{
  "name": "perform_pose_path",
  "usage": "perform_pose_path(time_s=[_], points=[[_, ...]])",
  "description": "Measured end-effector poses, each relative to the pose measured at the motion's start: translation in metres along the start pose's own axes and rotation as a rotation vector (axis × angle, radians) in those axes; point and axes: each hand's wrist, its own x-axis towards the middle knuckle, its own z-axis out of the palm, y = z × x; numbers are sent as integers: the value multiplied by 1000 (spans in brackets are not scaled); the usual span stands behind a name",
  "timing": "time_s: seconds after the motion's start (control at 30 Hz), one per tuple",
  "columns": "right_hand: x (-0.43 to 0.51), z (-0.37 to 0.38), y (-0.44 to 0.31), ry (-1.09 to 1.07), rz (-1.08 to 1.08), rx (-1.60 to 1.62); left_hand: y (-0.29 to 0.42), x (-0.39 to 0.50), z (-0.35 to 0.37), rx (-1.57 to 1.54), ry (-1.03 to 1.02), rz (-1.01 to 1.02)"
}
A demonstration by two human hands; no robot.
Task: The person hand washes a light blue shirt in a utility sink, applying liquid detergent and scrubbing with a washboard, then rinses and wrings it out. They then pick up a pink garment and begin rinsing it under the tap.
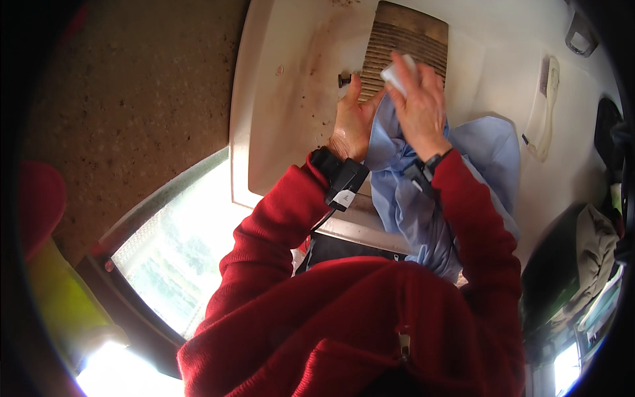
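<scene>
Light blue cloth [397, 149], which looks like a garment, hangs over the front rim of a white sink and spreads to the right. My left hand [353, 121] is under the raised edge of this cloth, thumb up; whether its fingers grip the cloth is hard to tell. In my right hand [421, 106] is a white block [398, 74], perhaps soap, held just above the cloth. A ribbed wooden washboard [407, 34] stands in the sink basin, behind both hands.
The sink's left rim [240, 99] runs beside a brown speckled wall. A dark metal plug or knob [344, 80] is left of the washboard. A pale-handled brush [549, 109] lies on the white surface at the right. Bundled dark and grey fabric [570, 263] is at the lower right.
</scene>
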Motion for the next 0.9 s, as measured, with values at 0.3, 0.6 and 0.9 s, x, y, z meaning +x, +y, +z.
perform_pose_path(time_s=[0.3, 0.6, 0.9], points=[[-15, -8, -14, -280, -115, 88, 11, 7, -10, 147, 46, 163], [-22, -15, -22, -252, -111, 105, 4, 11, -13, 183, -147, 187], [32, -64, 5, -125, 99, -79, 7, -10, 5, 51, -369, -159]])
